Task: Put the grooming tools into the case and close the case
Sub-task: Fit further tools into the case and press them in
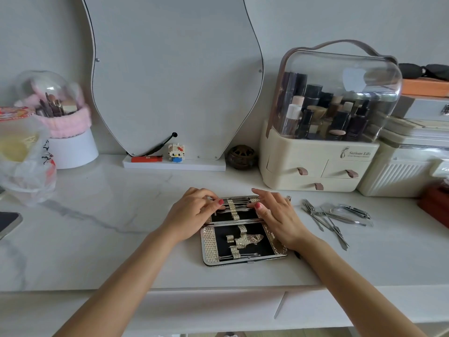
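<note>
The case (243,229) lies open and flat on the white marble-patterned tabletop (121,227), and everything else is placed from it. It is a hinged rectangle with rounded corners, a metallic rim, pale gold quilted-looking side panels and a black lining crossed by gold elastic loops. Several thin steel tools (239,204) lie side by side under the loops of its far half; a few slim ones also sit along the near edge of its near half.

The left hand (194,212) rests on the far half's left end, fingers curled narrow, tips pressing on the tool ends. The right hand (274,215) covers the far half's right end, fingers bent and close together over the same tools; whether either hand pinches a single tool cannot be told.

Right of the case, apart from it, a loose heap of shiny metal grooming tools (332,217) lies crossed on the tabletop. Beyond the case to the right stands a cream cosmetics organiser (315,166) with a clear domed lid. Directly beyond the case stands a curvy mirror (175,76).
</note>
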